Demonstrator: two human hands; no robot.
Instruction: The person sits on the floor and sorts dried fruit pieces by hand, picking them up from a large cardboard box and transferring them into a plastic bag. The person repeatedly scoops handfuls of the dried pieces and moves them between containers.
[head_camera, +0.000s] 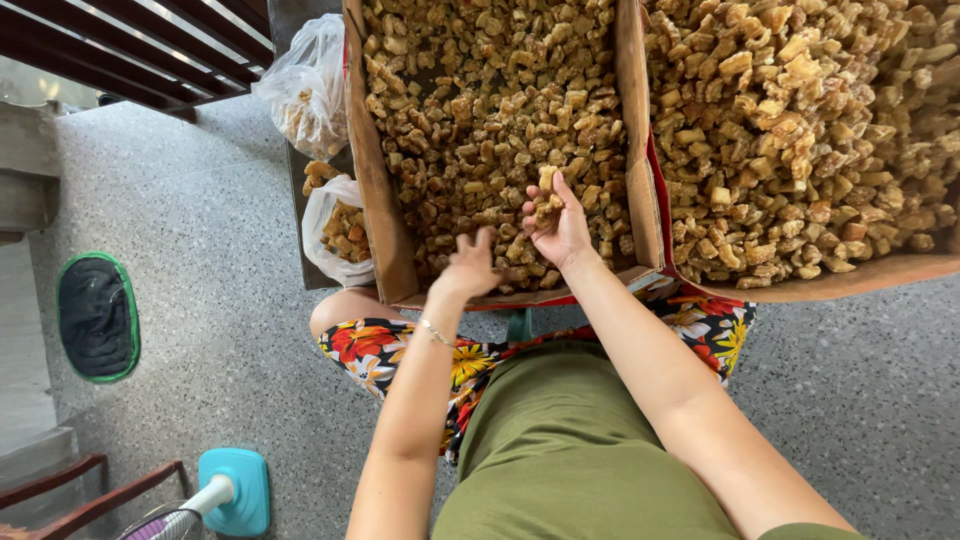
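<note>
Two open cardboard boxes hold several brown, sugary dried pieces. My right hand (560, 228) is over the near end of the left box (372, 170), palm up, closed on a small pile of the brown pieces (546, 196). My left hand (468, 266) hangs just left of it at the box's near edge, fingers loosely curled downward over the pieces; whether it holds any is hidden. A thin bracelet sits on the left wrist. The right box (850, 282) is heaped higher with the same pieces.
Two clear plastic bags (305, 90) of pieces lie left of the left box. The floor is grey speckled stone. A dark mat with green rim (97, 318) lies at left, a teal fan base (235, 488) bottom left.
</note>
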